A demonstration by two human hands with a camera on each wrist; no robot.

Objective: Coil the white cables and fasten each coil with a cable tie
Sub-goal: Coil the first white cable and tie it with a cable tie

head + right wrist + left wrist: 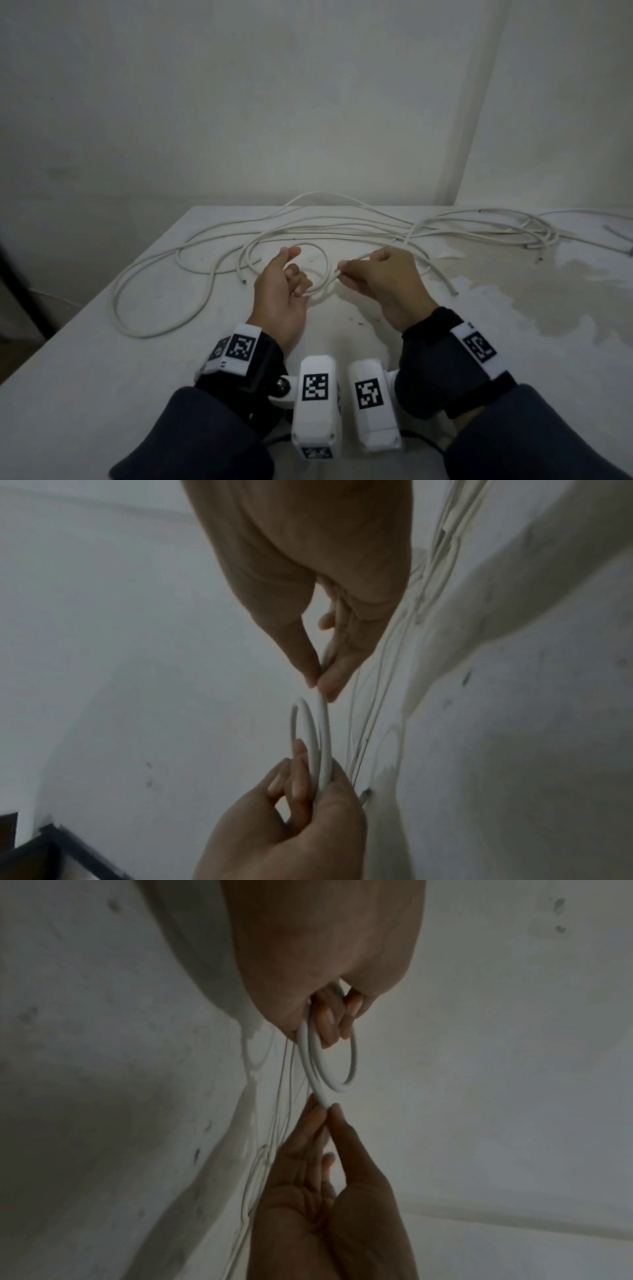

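White cable [318, 270] runs between both hands above the near middle of the counter [102, 359], wound into a small coil [329, 1064] of about two loops. The left hand [279, 294] grips the near side of that coil, its fingers [329, 1020] curled round the strands where they lie together, thumb raised beside them. The right hand [387, 277] pinches a straight stretch of the same cable between thumb and forefinger, just to the right of the coil; the right wrist view shows its fingers [329, 677] closed on the strand, which passes on under the palm. The coil is lifted off the counter, held roughly level between the two hands, which are close but not touching. Behind the hands, loose cables [342, 226] sprawl in long overlapping loops across the far half of the counter, trailing off to the right edge, with several cut ends [557, 293] lying free on the surface. A damp-looking stain [548, 291] spreads over the right part of the counter. Dark sleeves [212, 438] cover both forearms, each wrist carrying a white camera block [315, 397] with black square markers
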